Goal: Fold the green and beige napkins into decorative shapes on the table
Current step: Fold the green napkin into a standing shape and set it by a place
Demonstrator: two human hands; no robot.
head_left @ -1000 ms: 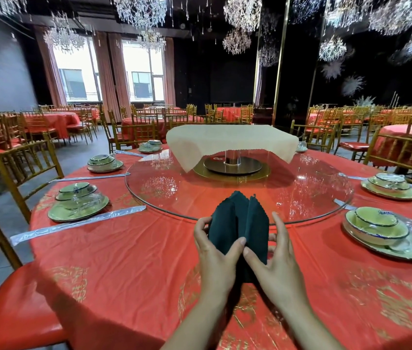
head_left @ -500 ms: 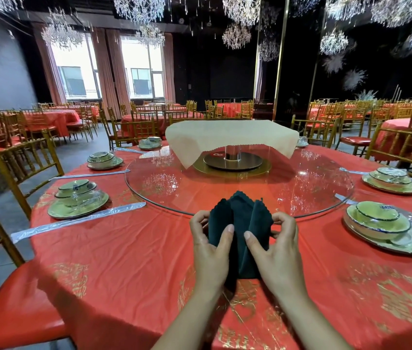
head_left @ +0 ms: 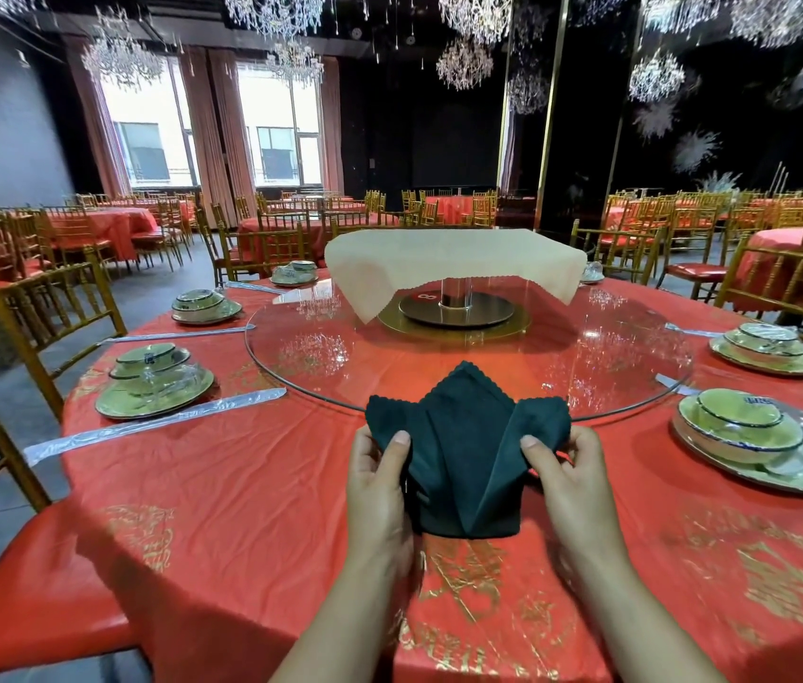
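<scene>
As both hands (head_left: 376,478) (head_left: 573,478) pinch it, green napkin (head_left: 463,456) flares.

Your left hand (head_left: 377,490) and right hand (head_left: 574,485) pinched the folded napkin (head_left: 463,451) at its left and right flaps on the table (head_left: 242,485), just before the glass turntable (head_left: 330,357); the draped napkin (head_left: 453,258) lay behind, above its centre.

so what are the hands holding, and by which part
The green napkin. The left hand pinches its left flap and the right hand its right flap, thumbs on the front.
</scene>
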